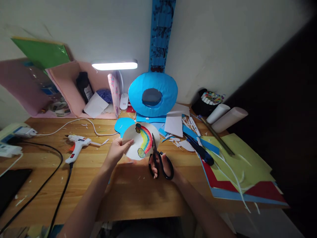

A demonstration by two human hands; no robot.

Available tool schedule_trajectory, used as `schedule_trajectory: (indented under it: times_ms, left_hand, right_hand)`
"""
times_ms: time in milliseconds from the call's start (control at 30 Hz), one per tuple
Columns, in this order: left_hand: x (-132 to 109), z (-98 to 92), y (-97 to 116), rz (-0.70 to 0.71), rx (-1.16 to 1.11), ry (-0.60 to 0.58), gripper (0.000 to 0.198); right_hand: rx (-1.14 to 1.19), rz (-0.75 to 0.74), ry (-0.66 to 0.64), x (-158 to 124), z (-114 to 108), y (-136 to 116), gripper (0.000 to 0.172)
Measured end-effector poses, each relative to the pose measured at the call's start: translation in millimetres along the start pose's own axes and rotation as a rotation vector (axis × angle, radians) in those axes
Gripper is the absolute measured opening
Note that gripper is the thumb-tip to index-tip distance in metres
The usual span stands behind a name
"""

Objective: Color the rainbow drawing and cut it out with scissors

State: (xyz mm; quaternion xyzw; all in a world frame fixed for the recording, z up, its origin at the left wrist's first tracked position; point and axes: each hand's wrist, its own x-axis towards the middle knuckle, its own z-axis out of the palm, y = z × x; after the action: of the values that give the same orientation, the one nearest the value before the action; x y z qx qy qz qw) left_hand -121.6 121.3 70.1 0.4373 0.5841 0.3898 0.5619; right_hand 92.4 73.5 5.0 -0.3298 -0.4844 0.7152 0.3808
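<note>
A round white paper disc [131,132] with a rainbow and clouds drawn on it is pinched by my left hand [118,151] at its left edge, thumb on top. My right hand [166,165] has its fingers in the handles of black-handled scissors [155,148]. The blades point up and away, lying over the right part of the disc beside the red band of the rainbow. Whether they cut into the paper at this moment, I cannot tell. Just behind the disc lies a blue paper piece [123,125].
A white glue gun [78,147] with a black cord lies at left. Behind stands a blue ring-shaped piece [135,91] near a lit lamp [115,65]. Paper scraps [174,125], a utility knife [201,152] and coloured sheets [242,155] spread at right. Pink compartments [66,86] stand at back left.
</note>
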Motion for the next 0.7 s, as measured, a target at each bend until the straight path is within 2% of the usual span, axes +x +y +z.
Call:
schedule_trajectory:
  times_ms: [700]
  left_hand:
    - [2.7,0.7,-5.8,0.027,0.027,0.029,0.016]
  right_hand:
    - [-0.083,0.056,0.115,-4.8,0.6,-8.0,0.067]
